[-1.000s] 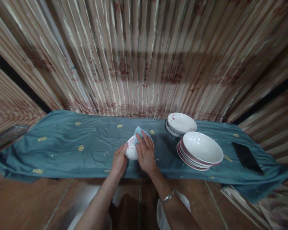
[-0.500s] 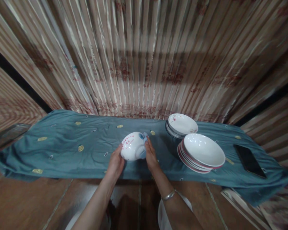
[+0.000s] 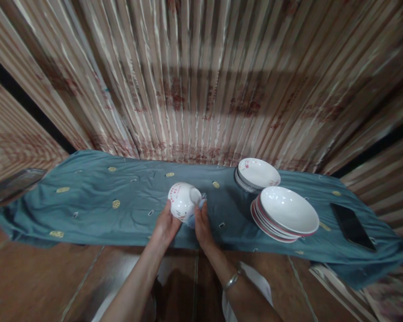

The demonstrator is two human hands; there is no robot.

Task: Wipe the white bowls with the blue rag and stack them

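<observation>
A white bowl [image 3: 181, 199] with small red marks is held tilted on its side above the cloth-covered table, its foot ring turned to the right. My left hand [image 3: 166, 225] grips its rim from the lower left. On the other side, my right hand [image 3: 203, 223] is closed on a light blue cloth [image 3: 190, 220] and presses it against the bowl's outer wall near the foot. Part of the cloth is hidden behind the fingers.
To the right stand a stack of large white bowls [image 3: 289, 210] with red rims and, behind it, a stack of flower-patterned dishes [image 3: 258, 173]. A black phone [image 3: 352, 226] lies farther right. A dark tray-like object [image 3: 15, 184] is at the far left. Pleated curtains [image 3: 201, 89] hang behind the table.
The bowl has turned, so its foot ring and more of its outer wall now show. My right hand with the cloth has moved left and slightly down along the bowl.
</observation>
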